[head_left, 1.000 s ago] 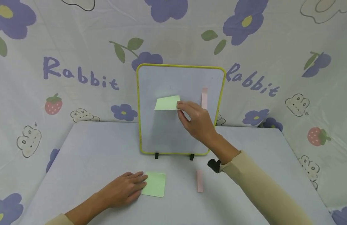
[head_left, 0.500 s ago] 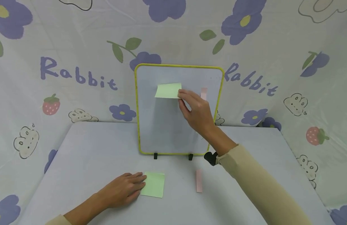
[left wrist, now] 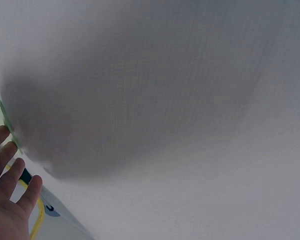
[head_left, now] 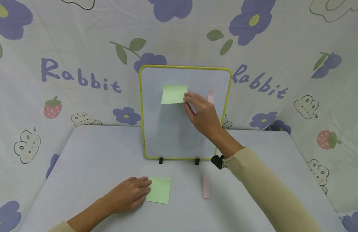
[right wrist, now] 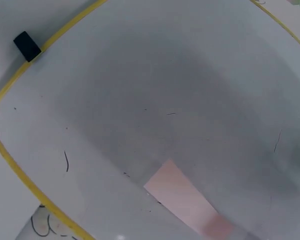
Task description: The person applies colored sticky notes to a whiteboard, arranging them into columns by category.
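In the head view my right hand [head_left: 203,112] pinches the right edge of a green sticky note [head_left: 174,94] against the upper part of a yellow-framed whiteboard [head_left: 179,141]. The note's lower edge stands slightly away from the board. My left hand [head_left: 129,195] lies on the table with straight fingers, their tips at the left edge of a pad of green sticky notes [head_left: 159,190]. The left wrist view catches its spread fingers [left wrist: 10,175] beside the pad's green edge. My right hand is out of the right wrist view.
A pink sticky strip [head_left: 210,96] hangs on the board to the right, partly behind my right hand; the right wrist view shows its lower end [right wrist: 182,197]. Another pink strip [head_left: 206,187] lies on the table [head_left: 109,151]. Black feet [head_left: 197,161] support the board before a patterned cloth [head_left: 179,42].
My right hand has moved up the board with the green note, then stayed there. The note's lower part has swung down closer to the board. The left hand has not moved.
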`<state>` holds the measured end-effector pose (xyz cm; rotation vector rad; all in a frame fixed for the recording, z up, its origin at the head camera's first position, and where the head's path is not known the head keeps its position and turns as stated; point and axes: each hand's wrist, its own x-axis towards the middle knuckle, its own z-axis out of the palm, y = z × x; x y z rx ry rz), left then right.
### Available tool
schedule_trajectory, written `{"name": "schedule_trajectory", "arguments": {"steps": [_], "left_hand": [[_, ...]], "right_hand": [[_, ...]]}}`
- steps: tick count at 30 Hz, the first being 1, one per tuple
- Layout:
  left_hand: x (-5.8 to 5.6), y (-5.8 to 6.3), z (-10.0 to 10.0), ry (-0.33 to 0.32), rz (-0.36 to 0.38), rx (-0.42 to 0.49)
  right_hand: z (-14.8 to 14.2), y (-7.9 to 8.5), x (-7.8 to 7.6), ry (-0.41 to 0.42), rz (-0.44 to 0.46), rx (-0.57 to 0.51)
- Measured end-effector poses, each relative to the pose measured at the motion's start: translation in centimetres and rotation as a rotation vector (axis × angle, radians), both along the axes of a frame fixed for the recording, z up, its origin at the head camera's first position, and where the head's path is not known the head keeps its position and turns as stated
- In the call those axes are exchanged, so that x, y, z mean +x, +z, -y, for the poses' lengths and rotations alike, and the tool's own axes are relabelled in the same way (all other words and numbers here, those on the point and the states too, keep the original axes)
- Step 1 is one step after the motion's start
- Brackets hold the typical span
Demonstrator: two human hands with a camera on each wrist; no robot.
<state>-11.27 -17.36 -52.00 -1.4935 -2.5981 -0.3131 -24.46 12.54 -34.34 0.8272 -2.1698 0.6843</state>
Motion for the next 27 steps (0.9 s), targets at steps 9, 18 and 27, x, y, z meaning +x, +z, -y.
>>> {"name": "schedule_trajectory", "arguments": {"steps": [9,18,27], "left_hand": [[-2.4,3.7,-0.5,0.060,-0.052,0.030],[-8.0,13.8,-1.8,0.091,-0.294,0.398],[-12.0,19.0,-3.3,0.217,-0.290,0.354]], "right_hand": [[0.0,-0.1,-0.2,-0.001,0.011,0.027],[-0.2,-0.2,-0.1,0.011,-0.006,0.035],[-0.3,-0.3,-0.3,0.010,-0.015,0.059]]}}
